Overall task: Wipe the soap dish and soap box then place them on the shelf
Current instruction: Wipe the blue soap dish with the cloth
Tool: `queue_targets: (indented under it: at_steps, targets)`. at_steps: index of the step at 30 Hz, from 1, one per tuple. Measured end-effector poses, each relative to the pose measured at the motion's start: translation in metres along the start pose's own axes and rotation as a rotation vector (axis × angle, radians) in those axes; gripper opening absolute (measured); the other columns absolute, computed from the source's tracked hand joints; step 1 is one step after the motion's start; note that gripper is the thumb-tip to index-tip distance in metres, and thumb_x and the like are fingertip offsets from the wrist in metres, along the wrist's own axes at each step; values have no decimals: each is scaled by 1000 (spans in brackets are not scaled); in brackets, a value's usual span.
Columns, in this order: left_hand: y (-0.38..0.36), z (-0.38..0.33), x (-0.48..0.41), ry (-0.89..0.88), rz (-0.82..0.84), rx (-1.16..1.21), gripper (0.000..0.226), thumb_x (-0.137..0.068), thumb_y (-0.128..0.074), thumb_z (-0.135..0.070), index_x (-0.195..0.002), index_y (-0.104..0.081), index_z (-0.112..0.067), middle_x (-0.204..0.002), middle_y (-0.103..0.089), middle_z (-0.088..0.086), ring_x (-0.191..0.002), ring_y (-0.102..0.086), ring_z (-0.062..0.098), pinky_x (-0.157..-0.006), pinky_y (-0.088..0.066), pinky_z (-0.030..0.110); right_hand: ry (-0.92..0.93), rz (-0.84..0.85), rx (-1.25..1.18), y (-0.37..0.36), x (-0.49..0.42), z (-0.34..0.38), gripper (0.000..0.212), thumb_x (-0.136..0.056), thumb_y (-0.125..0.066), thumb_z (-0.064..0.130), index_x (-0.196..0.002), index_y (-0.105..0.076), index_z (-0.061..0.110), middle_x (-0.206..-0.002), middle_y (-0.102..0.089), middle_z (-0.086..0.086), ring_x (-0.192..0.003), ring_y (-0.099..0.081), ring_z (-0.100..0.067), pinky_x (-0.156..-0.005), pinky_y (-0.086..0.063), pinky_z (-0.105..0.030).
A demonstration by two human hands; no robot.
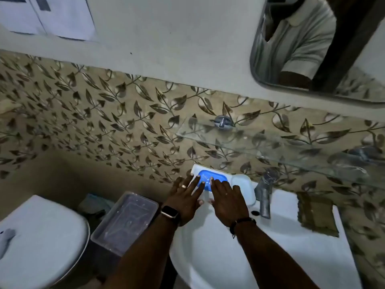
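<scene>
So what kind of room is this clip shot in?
A small home bathroom, most likely: a white washbasin with a tap, a toilet beside it, and a wall mirror above a glass shelf.

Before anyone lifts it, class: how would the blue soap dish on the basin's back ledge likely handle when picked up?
The blue soap dish looks like thin moulded plastic, so probably stiff and light. Its glossy surface beside the tap may be wet, so possibly slippery. It is low and flat, so unlikely to roll or tip; both the left hand and right hand rest fingers on it.
</scene>
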State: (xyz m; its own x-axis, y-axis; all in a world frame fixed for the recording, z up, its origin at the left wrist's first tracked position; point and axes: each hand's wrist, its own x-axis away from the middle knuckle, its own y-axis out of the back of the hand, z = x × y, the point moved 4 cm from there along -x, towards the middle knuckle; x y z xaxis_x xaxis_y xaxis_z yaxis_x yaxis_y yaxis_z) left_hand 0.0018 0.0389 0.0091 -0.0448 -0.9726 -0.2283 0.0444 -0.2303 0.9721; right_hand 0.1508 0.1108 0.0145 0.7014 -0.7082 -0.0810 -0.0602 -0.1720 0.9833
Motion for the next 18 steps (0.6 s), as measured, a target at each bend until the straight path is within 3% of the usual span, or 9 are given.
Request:
queue_targets:
  at_steps: [3,7,9,12,16,18]
  targets:
    - [-21,2,-15,-37,33,-12,58,-99,-41,-45,-151,-43,-18,-160,-36,6,-148,-34,29,-120,-27,54,-33,27,37,-7,-11,-2,56,-90,-59,24,-143,-48,10,-132,-61,-8,-120,-58,-29,-86,-48,-45]
    - [-34,-1,-30,-122,53,-90,53,-81,-73,-36,-130,-67,-19,-137,-64,2,-127,-60,24,-110,-42,47,-10,-71,116,-16,-18,-4,32,-91,-50,13,-120,-63,13,-115,-64,-5,-109,-59,-28,-77,-44,-42]
    - [-33,1,-35,-168,-32,-112,40,-83,-61,-26,-120,-73,-18,-124,-71,3,-117,-66,25,-103,-48,45,8,-116,135,-16,-21,-2,28,-89,-38,7,-101,-62,15,-100,-60,-5,-99,-57,-29,-72,-39,-42]
    - [-31,1,-38,-167,-130,-80,41,-85,-42,-17,-109,-75,-15,-109,-74,5,-104,-69,28,-99,-51,44,32,-174,132,-18,-25,-1,25,-88,-34,4,-85,-56,16,-85,-54,-4,-90,-54,-29,-68,-34,-41]
    - [-29,1,-38,-154,-154,-42,39,-84,-41,-15,-105,-74,-15,-102,-73,6,-97,-69,28,-97,-52,41,40,-214,113,-24,-31,-1,23,-87,-35,4,-80,-54,16,-77,-54,-4,-87,-55,-30,-67,-33,-41]
    - [-27,2,-37,-147,-162,-32,35,-82,-49,-15,-105,-75,-14,-102,-73,7,-95,-69,28,-94,-53,40,41,-219,107,-23,-32,-2,24,-86,-34,4,-79,-54,16,-77,-55,-4,-87,-55,-30,-67,-33,-41]
